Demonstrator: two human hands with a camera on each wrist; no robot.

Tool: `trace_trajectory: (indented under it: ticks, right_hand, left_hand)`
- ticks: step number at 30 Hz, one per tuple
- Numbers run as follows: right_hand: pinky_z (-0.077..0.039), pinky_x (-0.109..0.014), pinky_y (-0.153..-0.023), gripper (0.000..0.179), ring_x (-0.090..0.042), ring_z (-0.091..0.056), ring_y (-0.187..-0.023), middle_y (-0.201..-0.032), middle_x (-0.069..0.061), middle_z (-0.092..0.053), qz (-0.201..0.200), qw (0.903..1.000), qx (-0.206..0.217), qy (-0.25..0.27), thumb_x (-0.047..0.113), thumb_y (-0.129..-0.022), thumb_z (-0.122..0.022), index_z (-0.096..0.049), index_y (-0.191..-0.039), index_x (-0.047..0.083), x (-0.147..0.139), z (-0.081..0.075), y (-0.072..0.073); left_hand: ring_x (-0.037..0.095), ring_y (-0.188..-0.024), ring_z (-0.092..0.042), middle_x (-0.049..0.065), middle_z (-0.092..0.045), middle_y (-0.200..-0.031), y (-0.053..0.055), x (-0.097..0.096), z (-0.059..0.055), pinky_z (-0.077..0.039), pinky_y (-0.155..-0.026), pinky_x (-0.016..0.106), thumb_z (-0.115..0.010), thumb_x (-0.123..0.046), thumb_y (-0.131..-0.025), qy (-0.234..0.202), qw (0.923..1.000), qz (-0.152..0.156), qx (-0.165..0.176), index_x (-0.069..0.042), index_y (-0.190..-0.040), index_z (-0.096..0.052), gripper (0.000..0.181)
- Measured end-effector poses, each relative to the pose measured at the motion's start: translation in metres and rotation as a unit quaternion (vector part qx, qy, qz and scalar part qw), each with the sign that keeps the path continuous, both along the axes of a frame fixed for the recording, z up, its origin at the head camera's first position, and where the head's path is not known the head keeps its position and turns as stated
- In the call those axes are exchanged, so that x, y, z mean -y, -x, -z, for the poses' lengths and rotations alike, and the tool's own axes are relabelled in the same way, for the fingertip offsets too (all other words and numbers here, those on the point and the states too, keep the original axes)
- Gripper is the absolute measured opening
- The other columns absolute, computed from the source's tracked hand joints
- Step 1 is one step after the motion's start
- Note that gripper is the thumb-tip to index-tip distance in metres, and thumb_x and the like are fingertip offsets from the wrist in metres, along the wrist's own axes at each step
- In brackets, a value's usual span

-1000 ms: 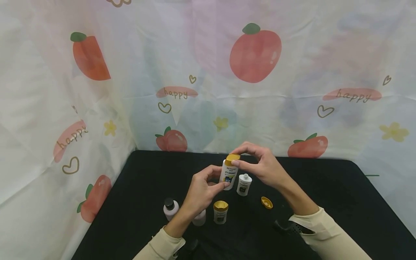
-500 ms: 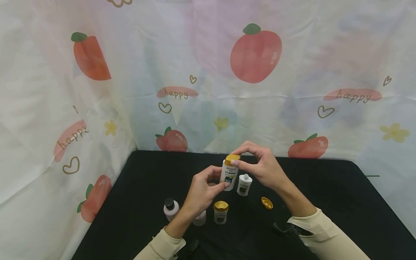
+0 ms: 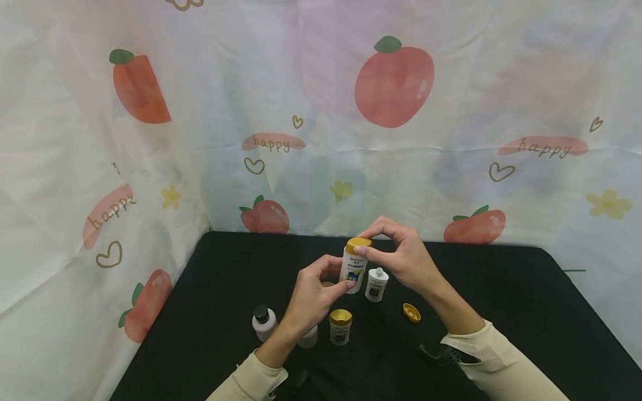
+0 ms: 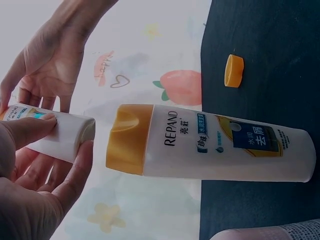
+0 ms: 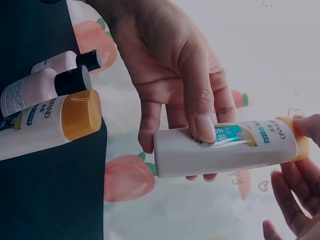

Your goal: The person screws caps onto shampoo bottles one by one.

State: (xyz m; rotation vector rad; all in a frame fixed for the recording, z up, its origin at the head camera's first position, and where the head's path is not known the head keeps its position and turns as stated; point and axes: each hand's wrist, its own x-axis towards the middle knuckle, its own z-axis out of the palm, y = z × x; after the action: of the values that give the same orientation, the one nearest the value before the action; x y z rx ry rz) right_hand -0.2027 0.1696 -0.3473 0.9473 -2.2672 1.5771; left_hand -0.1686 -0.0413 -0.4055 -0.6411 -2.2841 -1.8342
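A white shampoo bottle (image 3: pixel 353 268) with a yellow cap (image 3: pixel 359 243) is held up above the far part of the black table. My left hand (image 3: pixel 312 291) grips its body, the thumb across the label. From the right, my right hand (image 3: pixel 408 253) pinches the cap between thumb and fingers. The right wrist view shows the left thumb lying along the held bottle (image 5: pixel 195 159), with the cap at its other end. Just right of it stands a similar white bottle (image 3: pixel 376 286) without its cap, its nozzle showing. A loose yellow cap (image 3: pixel 412 313) lies on the table nearby.
Nearer to me stands another yellow-capped shampoo bottle (image 3: pixel 340 329). Two pinkish bottles with black caps stand at the left, one pinkish bottle (image 3: pixel 263 327) in plain sight, the other (image 3: pixel 307 338) partly behind my left forearm. A printed curtain (image 3: pixel 321 184) hangs behind the black table (image 3: pixel 521 312).
Both hands keep their hold on the bottle and its cap. My right forearm has shifted very slightly to the left; everything on the table stays in place.
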Motion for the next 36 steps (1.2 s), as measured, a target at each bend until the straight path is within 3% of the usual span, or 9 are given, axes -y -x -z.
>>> trace_trajectory:
  ticks: [7, 16, 26, 36]
  right_hand:
    - [-0.042, -0.033, -0.105, 0.021, -0.018, -0.061, -0.105, -0.099, 0.001, -0.065, 0.013, 0.9999, -0.005, 0.003, 0.004, -0.088, -0.078, -0.074, -0.104, 0.017, 0.0018, 0.0012, -0.0003]
    - [-0.043, -0.038, -0.102, 0.020, -0.018, -0.060, -0.104, -0.101, 0.000, -0.066, 0.018, 0.9998, -0.006, 0.006, 0.004, -0.089, -0.077, -0.074, -0.104, 0.016, 0.0037, 0.0007, -0.0008]
    - [-0.046, -0.031, -0.103, 0.024, -0.020, -0.063, -0.106, -0.110, -0.002, -0.070, -0.027, 0.9996, 0.007, 0.003, 0.002, -0.095, -0.070, -0.073, -0.115, 0.014, -0.0002, 0.0009, 0.0005]
    - [-0.044, -0.044, -0.106, 0.024, -0.019, -0.062, -0.108, -0.111, -0.003, -0.070, -0.035, 0.9993, 0.012, -0.005, 0.001, -0.095, -0.068, -0.072, -0.116, 0.012, -0.0015, 0.0005, 0.0016]
  left_hand:
    - [0.016, -0.100, -0.071, 0.005, -0.073, -0.112, -0.0021, -0.0017, -0.0006, -0.061, -0.080, 0.027, -0.080, -0.005, -0.087, -0.003, 1.0000, -0.007, 0.000, -0.011, -0.116, -0.068, 0.032]
    - [0.016, -0.099, -0.071, 0.005, -0.073, -0.110, -0.0030, -0.0026, -0.0027, -0.062, -0.077, 0.030, -0.080, -0.007, -0.087, -0.001, 0.9996, -0.012, -0.027, -0.011, -0.116, -0.067, 0.032]
    - [0.022, -0.102, -0.070, 0.008, -0.071, -0.110, 0.0026, 0.0017, -0.0019, -0.061, -0.081, 0.032, -0.080, -0.008, -0.088, -0.001, 0.9999, 0.015, -0.008, -0.011, -0.122, -0.066, 0.037]
    - [0.018, -0.101, -0.070, 0.007, -0.071, -0.111, 0.0017, 0.0023, -0.0025, -0.061, -0.079, 0.027, -0.080, -0.007, -0.088, -0.005, 0.9996, 0.027, -0.005, -0.010, -0.122, -0.066, 0.038]
